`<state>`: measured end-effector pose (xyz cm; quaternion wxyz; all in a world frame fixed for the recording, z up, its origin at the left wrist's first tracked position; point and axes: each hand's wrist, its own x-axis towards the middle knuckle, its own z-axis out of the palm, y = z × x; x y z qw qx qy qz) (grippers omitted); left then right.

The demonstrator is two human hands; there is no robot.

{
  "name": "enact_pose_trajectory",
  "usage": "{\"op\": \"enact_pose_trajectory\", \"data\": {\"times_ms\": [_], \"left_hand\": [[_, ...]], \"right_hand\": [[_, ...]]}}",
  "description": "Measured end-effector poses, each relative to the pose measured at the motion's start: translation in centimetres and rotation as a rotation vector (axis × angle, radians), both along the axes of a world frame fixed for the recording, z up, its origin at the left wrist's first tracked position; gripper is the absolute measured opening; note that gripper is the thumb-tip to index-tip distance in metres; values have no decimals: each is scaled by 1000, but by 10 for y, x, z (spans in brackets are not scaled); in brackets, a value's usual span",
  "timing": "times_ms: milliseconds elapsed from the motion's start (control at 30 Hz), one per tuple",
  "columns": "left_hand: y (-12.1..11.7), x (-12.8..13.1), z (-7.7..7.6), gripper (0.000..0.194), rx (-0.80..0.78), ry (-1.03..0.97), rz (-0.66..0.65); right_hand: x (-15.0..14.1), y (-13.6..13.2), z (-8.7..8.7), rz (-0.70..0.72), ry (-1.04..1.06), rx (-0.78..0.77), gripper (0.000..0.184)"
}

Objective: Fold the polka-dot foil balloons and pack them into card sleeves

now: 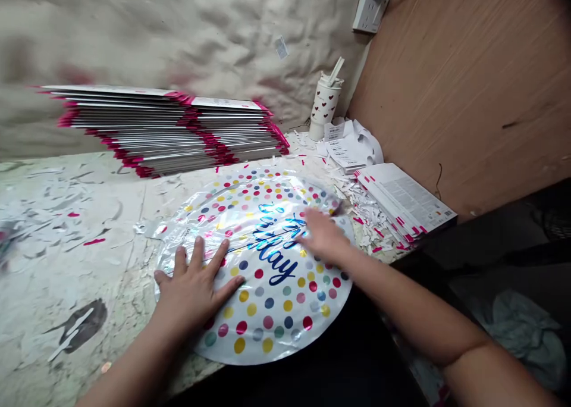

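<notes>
A flat round foil balloon (272,312), white with coloured dots and blue lettering, lies on the worn table (66,264), and its near edge hangs over the front. My left hand (194,288) rests flat on its left part, fingers spread. My right hand (323,234) lies flat on its right part, fingers stretched toward the lettering. Neither hand grips anything.
A tall stack of flat packs with pink edges (169,130) stands at the back. A smaller stack of printed cards (404,202) lies at the right among paper scraps. A heart-patterned cup with a straw (325,106) stands by the wall, and a wooden panel (468,85) closes the right side.
</notes>
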<state>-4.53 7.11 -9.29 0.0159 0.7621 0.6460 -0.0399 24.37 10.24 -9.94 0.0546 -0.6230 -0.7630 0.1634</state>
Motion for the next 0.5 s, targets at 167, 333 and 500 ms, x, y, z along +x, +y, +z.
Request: {"op": "enact_pose_trajectory", "data": {"times_ms": [167,333,500], "left_hand": [[3,44,2,85,89,-43,-84],[-4,94,-7,91,29,-117,-170],[-8,94,-12,95,24,-170,-152]], "right_hand": [[61,-19,9,-146,-90,149,67],[26,-13,5,-282,203,30,81],[-3,31,37,-421,632,26,68]]}}
